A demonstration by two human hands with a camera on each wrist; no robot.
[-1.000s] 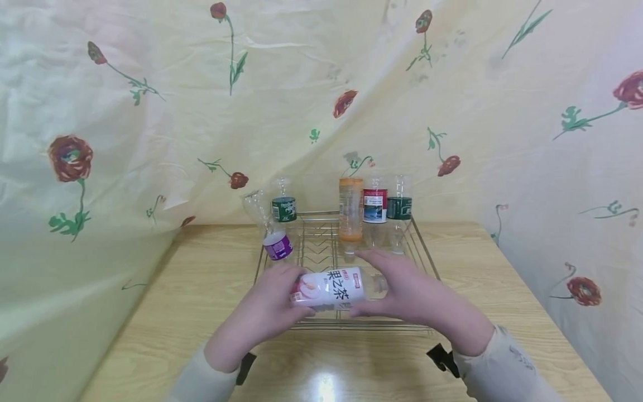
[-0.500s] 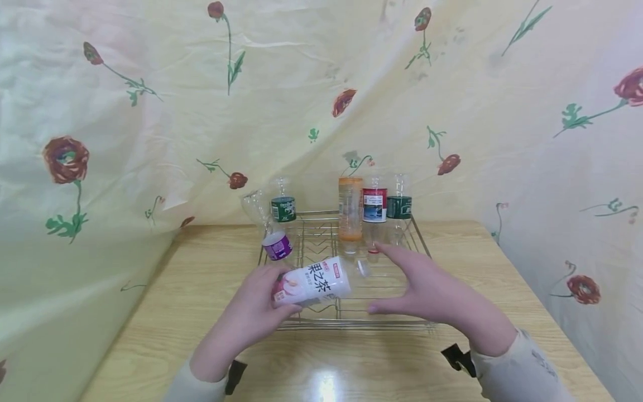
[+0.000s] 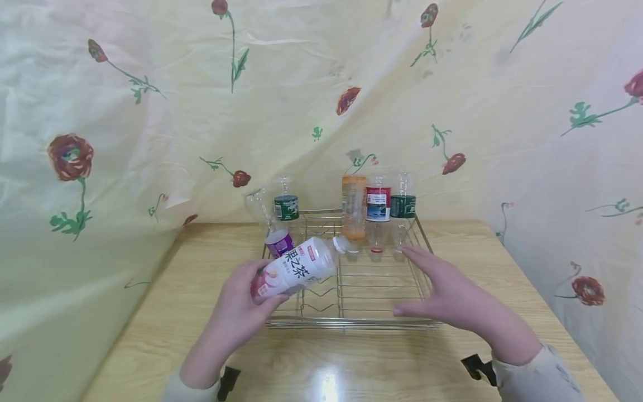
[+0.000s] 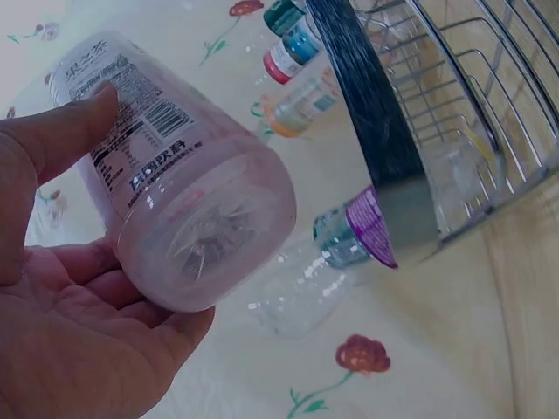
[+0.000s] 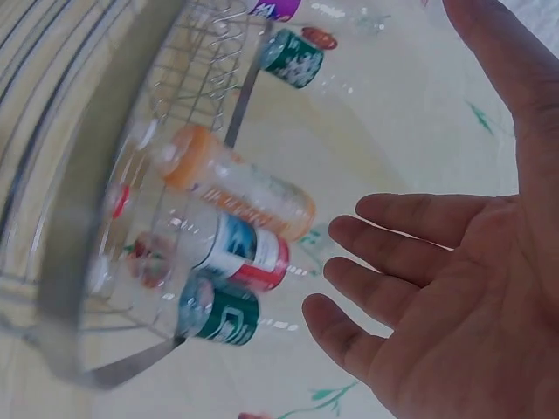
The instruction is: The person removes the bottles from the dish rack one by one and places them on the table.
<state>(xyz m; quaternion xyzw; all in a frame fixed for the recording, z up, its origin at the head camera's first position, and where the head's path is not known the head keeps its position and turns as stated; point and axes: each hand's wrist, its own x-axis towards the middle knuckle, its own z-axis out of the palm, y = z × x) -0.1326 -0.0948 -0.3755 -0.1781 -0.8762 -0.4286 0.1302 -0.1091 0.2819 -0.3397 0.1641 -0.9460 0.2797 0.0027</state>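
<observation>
My left hand (image 3: 240, 304) grips the base end of a fruit tea bottle (image 3: 296, 268) with a white-and-pink label and white cap. In the head view the bottle tilts, its cap up and to the right, above a wire rack (image 3: 379, 321). The left wrist view shows the bottle's clear base (image 4: 210, 231), with the thumb across the label. My right hand (image 3: 454, 296) holds nothing; its fingers are spread apart over the rack's right side. In the right wrist view the right hand (image 5: 445, 288) has its fingers extended.
Upside-down bottles stand along the rack's back: an orange bottle (image 3: 354, 209), a red-labelled bottle (image 3: 378, 204), and green-labelled bottles (image 3: 403, 206) at right and left. A purple-labelled bottle (image 3: 279, 243) leans at the left. Floral cloth (image 3: 301, 84) hangs behind the wooden table (image 3: 166, 312).
The right hand has let go of the bottle's cap end and moved right. My left hand has carried the bottle left, and its cap end has tipped upward.
</observation>
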